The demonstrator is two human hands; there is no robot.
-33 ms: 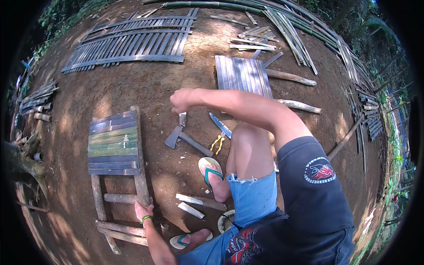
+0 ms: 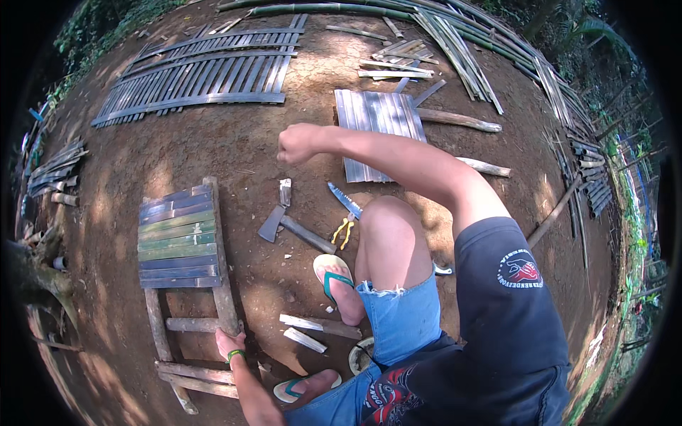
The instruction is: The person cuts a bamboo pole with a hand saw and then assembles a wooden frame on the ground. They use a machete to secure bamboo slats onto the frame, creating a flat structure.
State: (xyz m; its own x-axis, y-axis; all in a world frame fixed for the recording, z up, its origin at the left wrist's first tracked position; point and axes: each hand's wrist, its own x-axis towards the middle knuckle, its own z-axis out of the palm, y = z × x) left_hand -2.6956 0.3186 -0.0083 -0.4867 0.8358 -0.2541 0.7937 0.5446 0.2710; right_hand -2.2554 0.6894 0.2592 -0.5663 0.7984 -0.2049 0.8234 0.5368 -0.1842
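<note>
At the lower left, my left hand (image 2: 230,343) is closed around the right side pole of a wooden frame (image 2: 226,305). This frame lies on the ground with green and dark bamboo slats (image 2: 177,236) fixed across its far part. My right hand (image 2: 297,144) is a fist in the air, arm stretched across the middle; whatever it may hold is hidden. Below the fist are a short wood piece (image 2: 285,190) and an axe (image 2: 298,230). A saw (image 2: 344,199) and yellow-handled pliers (image 2: 343,233) lie beside my bent knee.
A second slatted piece (image 2: 376,117) with round poles lies beyond my right arm. Farther left is a large slatted panel (image 2: 206,67). Split wood pieces (image 2: 304,339) lie between my sandalled feet. Long bamboo poles (image 2: 327,10) line the far edge, and a tree root (image 2: 53,277) juts in at left.
My right fist has risen and moved farther from the wood piece on the ground. The whole view has shifted slightly. My left hand keeps its grip on the frame.
</note>
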